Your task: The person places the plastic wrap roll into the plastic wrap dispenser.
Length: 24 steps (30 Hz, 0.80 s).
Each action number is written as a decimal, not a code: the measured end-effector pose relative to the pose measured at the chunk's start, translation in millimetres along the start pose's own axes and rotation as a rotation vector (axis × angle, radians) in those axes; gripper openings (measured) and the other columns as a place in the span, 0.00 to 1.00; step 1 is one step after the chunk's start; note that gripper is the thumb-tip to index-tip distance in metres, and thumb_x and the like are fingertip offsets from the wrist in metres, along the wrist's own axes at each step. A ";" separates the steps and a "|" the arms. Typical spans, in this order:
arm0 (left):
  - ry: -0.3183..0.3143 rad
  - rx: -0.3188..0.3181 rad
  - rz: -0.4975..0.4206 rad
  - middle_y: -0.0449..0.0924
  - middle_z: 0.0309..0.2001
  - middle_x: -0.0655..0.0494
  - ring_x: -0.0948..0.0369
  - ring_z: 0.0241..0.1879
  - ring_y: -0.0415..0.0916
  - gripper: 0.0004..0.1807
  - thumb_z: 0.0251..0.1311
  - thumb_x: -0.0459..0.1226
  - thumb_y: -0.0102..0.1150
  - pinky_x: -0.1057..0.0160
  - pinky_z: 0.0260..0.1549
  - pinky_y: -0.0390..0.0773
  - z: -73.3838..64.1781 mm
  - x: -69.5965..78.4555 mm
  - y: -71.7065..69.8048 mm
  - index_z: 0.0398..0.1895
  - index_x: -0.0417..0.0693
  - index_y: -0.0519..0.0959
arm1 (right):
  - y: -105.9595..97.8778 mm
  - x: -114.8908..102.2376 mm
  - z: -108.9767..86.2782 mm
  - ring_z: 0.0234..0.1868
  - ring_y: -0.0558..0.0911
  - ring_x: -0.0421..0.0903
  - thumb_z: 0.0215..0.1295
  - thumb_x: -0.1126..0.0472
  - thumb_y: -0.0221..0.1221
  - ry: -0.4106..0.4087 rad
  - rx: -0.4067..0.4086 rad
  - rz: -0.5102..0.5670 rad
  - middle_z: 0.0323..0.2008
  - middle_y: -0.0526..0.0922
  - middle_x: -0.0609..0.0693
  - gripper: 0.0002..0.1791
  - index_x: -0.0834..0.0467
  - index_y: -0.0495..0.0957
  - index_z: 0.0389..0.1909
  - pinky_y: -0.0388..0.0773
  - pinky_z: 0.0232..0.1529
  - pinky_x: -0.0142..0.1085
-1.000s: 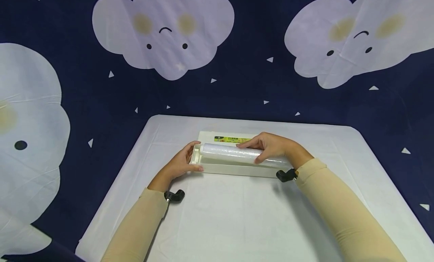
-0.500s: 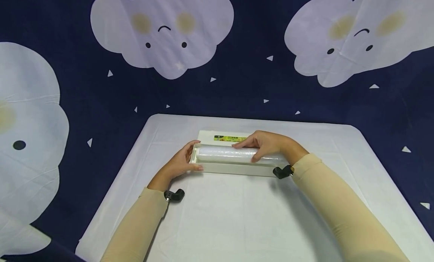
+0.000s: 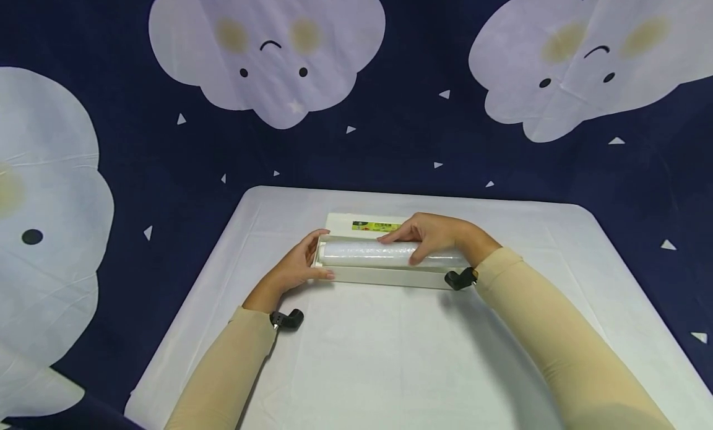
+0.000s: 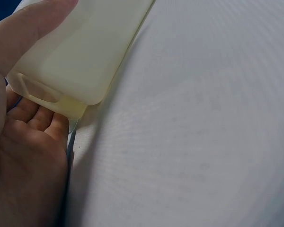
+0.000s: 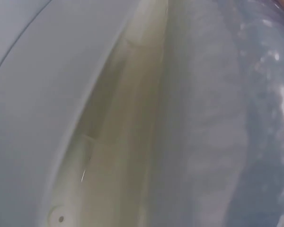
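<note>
A long white dispenser box (image 3: 384, 276) lies across the table in the head view, its lid (image 3: 338, 222) tipped back behind it. My left hand (image 3: 292, 268) grips the box's left end, thumb on the front wall and fingers around the far side. That thumb also shows over the box wall (image 4: 80, 56) in the left wrist view. From above, my right hand (image 3: 440, 235) holds a shiny roll of cling film (image 3: 359, 253) at its right part. The roll's left end sits within the box. In the right wrist view a gap separates the film roll (image 5: 262, 118) from the box's front wall (image 5: 71, 94).
A yellow-green label (image 3: 372, 226) is on the lid, partly behind the right hand. The white-covered table (image 3: 390, 356) reaches back to a dark blue cloth (image 3: 390, 158) with printed clouds. Each wrist carries a small black camera (image 3: 286, 320).
The roll's left end has come down into the box, and the roll has shifted left. My right hand has moved slightly left with it. My left hand stays on the box end.
</note>
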<state>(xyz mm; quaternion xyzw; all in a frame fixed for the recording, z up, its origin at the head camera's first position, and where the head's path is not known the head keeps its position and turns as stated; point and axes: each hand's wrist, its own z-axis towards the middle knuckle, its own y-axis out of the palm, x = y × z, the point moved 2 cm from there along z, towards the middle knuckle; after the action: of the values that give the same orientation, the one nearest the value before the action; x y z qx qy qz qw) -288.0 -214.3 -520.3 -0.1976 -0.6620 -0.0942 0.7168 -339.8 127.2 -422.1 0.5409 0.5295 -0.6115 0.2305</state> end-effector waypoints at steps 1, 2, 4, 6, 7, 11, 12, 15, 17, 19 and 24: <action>-0.001 0.000 -0.002 0.66 0.74 0.48 0.52 0.71 0.65 0.58 0.46 0.23 0.83 0.61 0.70 0.66 0.0 0.2 0.1 0.80 0.46 0.59 | -0.1 0.0 0.9 0.72 0.72 0.47 0.49 0.82 0.72 0.001 0.001 -0.006 0.69 0.76 0.50 0.42 0.58 0.80 0.68 0.68 0.70 0.38; -0.001 -0.001 -0.003 0.66 0.74 0.48 0.52 0.71 0.65 0.58 0.46 0.23 0.83 0.62 0.69 0.66 0.0 0.4 0.2 0.80 0.46 0.59 | 0.0 0.1 1.8 0.72 0.72 0.47 0.49 0.82 0.72 0.005 0.002 -0.007 0.69 0.76 0.49 0.42 0.58 0.80 0.68 0.68 0.70 0.38; 0.003 -0.004 -0.014 0.66 0.74 0.47 0.51 0.70 0.66 0.58 0.45 0.22 0.83 0.63 0.68 0.67 0.1 0.6 0.7 0.80 0.45 0.59 | 0.4 0.4 3.5 0.72 0.72 0.46 0.49 0.83 0.72 0.008 0.002 -0.012 0.69 0.76 0.49 0.42 0.57 0.80 0.68 0.68 0.70 0.38; 0.008 -0.007 -0.023 0.66 0.74 0.46 0.50 0.70 0.65 0.58 0.45 0.21 0.82 0.63 0.68 0.68 0.3 0.9 1.1 0.80 0.45 0.59 | 0.9 0.0 4.6 0.72 0.72 0.46 0.49 0.83 0.72 0.009 0.001 -0.011 0.68 0.77 0.50 0.41 0.58 0.80 0.68 0.68 0.70 0.38; 0.011 -0.009 -0.027 0.65 0.75 0.45 0.49 0.71 0.65 0.59 0.45 0.21 0.82 0.64 0.67 0.68 0.5 0.9 1.2 0.80 0.44 0.58 | 1.1 0.2 5.2 0.72 0.71 0.47 0.49 0.82 0.72 0.009 -0.001 -0.007 0.68 0.76 0.50 0.41 0.59 0.80 0.68 0.68 0.70 0.38; 0.009 -0.005 -0.026 0.64 0.75 0.44 0.47 0.71 0.65 0.59 0.45 0.21 0.82 0.63 0.67 0.69 0.9 0.4 1.4 0.81 0.45 0.58 | 2.1 1.4 7.2 0.73 0.69 0.48 0.49 0.83 0.72 0.005 -0.009 0.020 0.69 0.75 0.53 0.40 0.62 0.80 0.67 0.66 0.71 0.39; 0.006 -0.004 -0.027 0.64 0.75 0.44 0.48 0.71 0.65 0.59 0.45 0.21 0.82 0.63 0.67 0.69 0.8 0.2 1.4 0.81 0.46 0.58 | 2.3 2.3 7.8 0.74 0.69 0.48 0.49 0.84 0.71 0.003 -0.012 0.026 0.69 0.75 0.54 0.40 0.63 0.80 0.67 0.66 0.71 0.39; 0.000 0.002 -0.023 0.65 0.75 0.45 0.48 0.71 0.65 0.59 0.44 0.21 0.82 0.62 0.68 0.69 0.6 0.1 1.6 0.80 0.47 0.59 | 2.8 5.0 9.6 0.74 0.68 0.49 0.49 0.85 0.70 0.000 -0.011 0.036 0.69 0.75 0.55 0.40 0.64 0.80 0.67 0.66 0.71 0.39; 0.001 0.001 -0.027 0.64 0.76 0.46 0.50 0.72 0.64 0.60 0.44 0.21 0.82 0.62 0.68 0.68 0.7 -0.1 1.5 0.80 0.48 0.59 | 2.9 7.1 10.5 0.74 0.69 0.48 0.49 0.85 0.70 0.003 -0.007 0.041 0.69 0.75 0.55 0.40 0.63 0.80 0.66 0.66 0.71 0.39; 0.002 0.002 -0.030 0.64 0.76 0.47 0.50 0.72 0.64 0.60 0.44 0.21 0.82 0.62 0.69 0.67 0.7 0.0 1.5 0.80 0.48 0.59 | 2.9 8.9 11.3 0.74 0.69 0.48 0.48 0.86 0.69 0.011 -0.002 0.051 0.69 0.76 0.54 0.40 0.63 0.80 0.66 0.66 0.71 0.39; 0.004 0.004 -0.027 0.64 0.75 0.47 0.51 0.71 0.65 0.60 0.44 0.21 0.83 0.62 0.68 0.69 0.5 -0.2 1.3 0.80 0.48 0.59 | 2.8 12.3 12.5 0.74 0.68 0.47 0.48 0.86 0.69 0.029 -0.001 0.065 0.69 0.75 0.54 0.40 0.63 0.80 0.66 0.64 0.72 0.38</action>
<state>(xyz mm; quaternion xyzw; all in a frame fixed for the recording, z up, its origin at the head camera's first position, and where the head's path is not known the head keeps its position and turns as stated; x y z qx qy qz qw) -288.0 -213.0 -520.8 -0.1869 -0.6636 -0.1029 0.7171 -346.5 118.7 -436.2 0.5666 0.5151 -0.5955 0.2429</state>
